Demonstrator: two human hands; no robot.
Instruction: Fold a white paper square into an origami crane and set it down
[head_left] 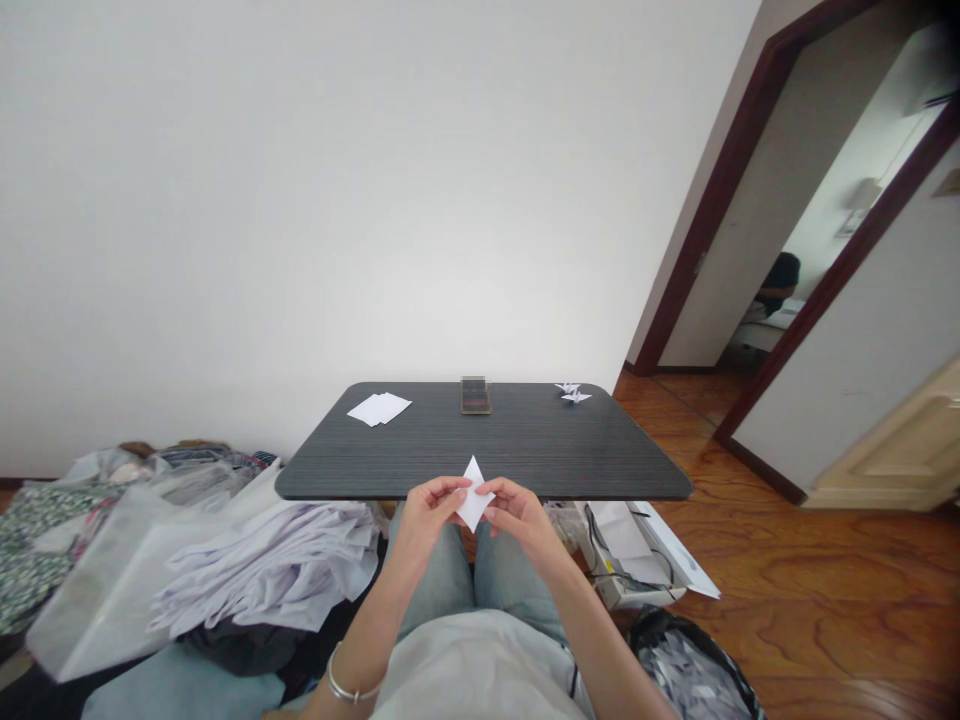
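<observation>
A small piece of white folded paper (pixel 473 508), diamond-shaped with a point at top and bottom, is held upright at the near edge of the dark table. My left hand (pixel 433 502) pinches its left side between thumb and fingers. On the other side my right hand (pixel 517 512) grips the paper's right edge the same way. Some of the fingers behind the paper are hidden. Two folded paper cranes (pixel 576 397) stand at the table's far right corner. Several loose white paper sheets (pixel 379 408) lie overlapping at the far left.
The dark table (pixel 420 460) stands against a white wall. A small clear stand (pixel 475 396) is at its back middle. Piled clothes (pixel 277 560) lie at left. A box with cables (pixel 634 560) and a black bag of scraps (pixel 690 665) sit at right. A person (pixel 780 280) shows through the doorway.
</observation>
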